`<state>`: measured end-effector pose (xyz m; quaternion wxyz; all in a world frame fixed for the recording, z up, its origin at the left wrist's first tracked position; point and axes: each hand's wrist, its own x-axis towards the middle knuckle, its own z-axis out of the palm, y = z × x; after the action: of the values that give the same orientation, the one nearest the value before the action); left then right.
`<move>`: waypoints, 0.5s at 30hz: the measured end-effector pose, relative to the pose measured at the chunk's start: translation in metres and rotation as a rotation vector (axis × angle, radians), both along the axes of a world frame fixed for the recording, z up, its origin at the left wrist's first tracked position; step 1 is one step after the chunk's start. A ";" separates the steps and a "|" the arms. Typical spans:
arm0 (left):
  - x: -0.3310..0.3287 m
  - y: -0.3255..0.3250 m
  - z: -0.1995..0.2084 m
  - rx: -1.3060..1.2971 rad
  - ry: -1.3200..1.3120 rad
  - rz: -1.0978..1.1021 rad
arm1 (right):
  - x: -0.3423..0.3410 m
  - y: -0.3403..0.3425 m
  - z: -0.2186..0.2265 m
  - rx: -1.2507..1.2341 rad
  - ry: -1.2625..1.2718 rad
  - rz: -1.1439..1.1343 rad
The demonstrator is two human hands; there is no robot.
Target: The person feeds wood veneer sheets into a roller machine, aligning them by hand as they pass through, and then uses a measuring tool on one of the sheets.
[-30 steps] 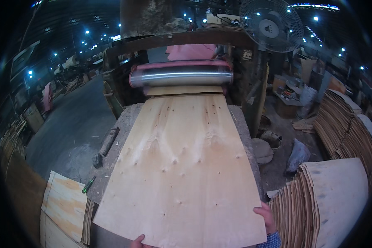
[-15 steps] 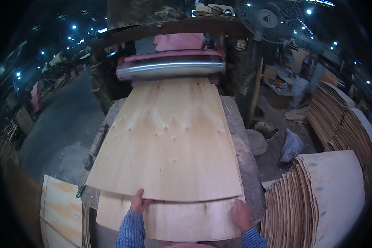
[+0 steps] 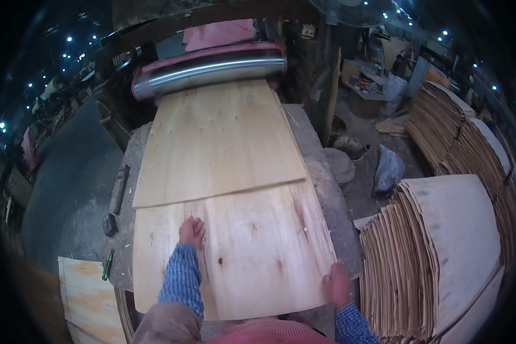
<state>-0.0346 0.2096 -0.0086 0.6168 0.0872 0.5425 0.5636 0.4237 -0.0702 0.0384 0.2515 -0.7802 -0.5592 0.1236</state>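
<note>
Two pale veneer sheets lie overlapped on the bench. The upper veneer sheet (image 3: 221, 137) runs under a shiny metal roller (image 3: 212, 71); its near edge lies across the lower veneer sheet (image 3: 258, 241). My left hand (image 3: 192, 231) is loosely closed over the lower sheet, just short of the upper one's near edge, with nothing visible in its fingers. At the lower sheet's right edge, close to the near corner, my right hand (image 3: 336, 285) is closed on the edge, its thumb toward the sheet. The far end of the upper sheet is hidden beneath the roller.
The dusty bench (image 3: 321, 172) shows on both sides of the sheets. A green-handled cutter (image 3: 107, 265) lies on its left edge. Stacked veneer (image 3: 453, 246) stands at the right, another stack (image 3: 92, 292) at the lower left. A plastic bag (image 3: 389, 171) lies on the floor.
The upper sheet has slid away from me under the roller, uncovering more of the lower sheet. Both hands have let go of it. The view has shifted too.
</note>
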 end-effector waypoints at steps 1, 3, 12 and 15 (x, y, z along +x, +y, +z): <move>0.004 -0.027 -0.006 0.000 0.034 -0.044 | 0.002 0.003 -0.001 -0.014 0.007 -0.029; 0.017 -0.091 0.000 -0.002 0.068 -0.116 | 0.012 0.008 -0.008 -0.039 0.024 -0.081; 0.003 -0.340 0.007 -0.242 -0.211 -0.300 | 0.044 0.053 0.066 -0.349 1.029 0.121; -0.012 -0.391 -0.028 -0.408 -0.436 -0.389 | 0.012 0.079 0.140 -0.341 1.088 0.400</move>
<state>-0.0471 -0.1818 -0.0363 0.8186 -0.0586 0.4726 0.3211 0.4357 0.0089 0.1782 0.3448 -0.5141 -0.4586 0.6376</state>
